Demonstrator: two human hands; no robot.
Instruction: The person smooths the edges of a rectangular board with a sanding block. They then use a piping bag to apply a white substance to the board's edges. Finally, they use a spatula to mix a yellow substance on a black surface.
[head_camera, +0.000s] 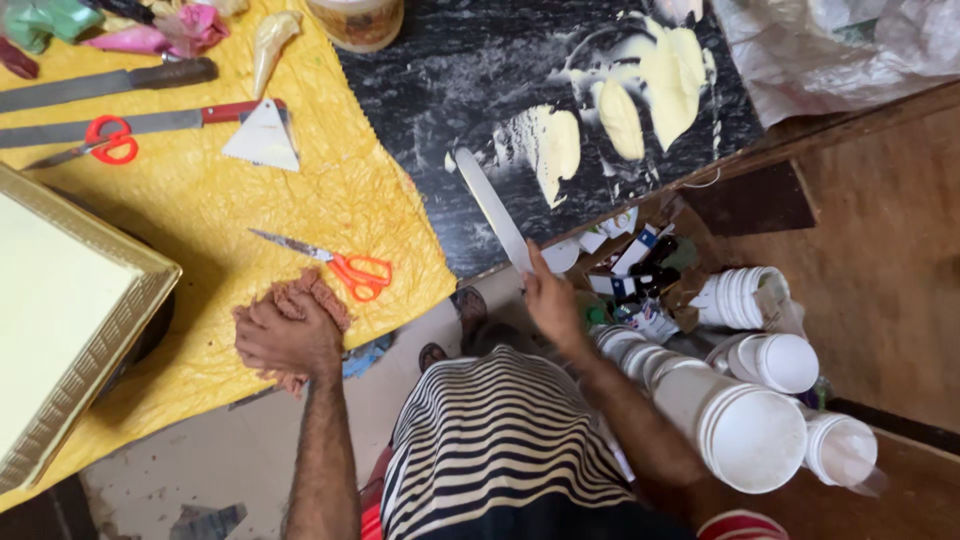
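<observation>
The left hand (288, 335) is closed in a fist on a brown cloth (310, 295). The cloth is bunched up under the hand and pokes out above it. It lies on the yellow paper (330, 190) that covers this part of the desk (450, 90). Just beside the cloth, to its right, lie small scissors with orange handles (345, 265).

The right hand (550, 300) grips the handle end of a long flat knife (490, 205). The blade points up and away over the dark desk top. Its tip comes close to some pale yellow cream (555, 140) that is smeared on the desk. More cream lies in bigger blobs (670, 70) farther up.

Higher on the yellow paper are two long knives (110, 80), red scissors (110, 140) and a white triangle scraper (265, 135). A cream piping bag (272, 40) lies near them.

At the left edge is a pale square thing with a woven rim (110, 330), like a tray or a box. I cannot tell what is in it.

Below the desk, on the floor side, are stacks of white cups (745, 430). The cups sit one inside the other. Some stacks lie on their sides. Near the right hand is a box with small bottles (640, 270) in it.

A round tub (355, 20) stands at the top edge of the desk. A plastic bag (850, 40) lies at the top right.
</observation>
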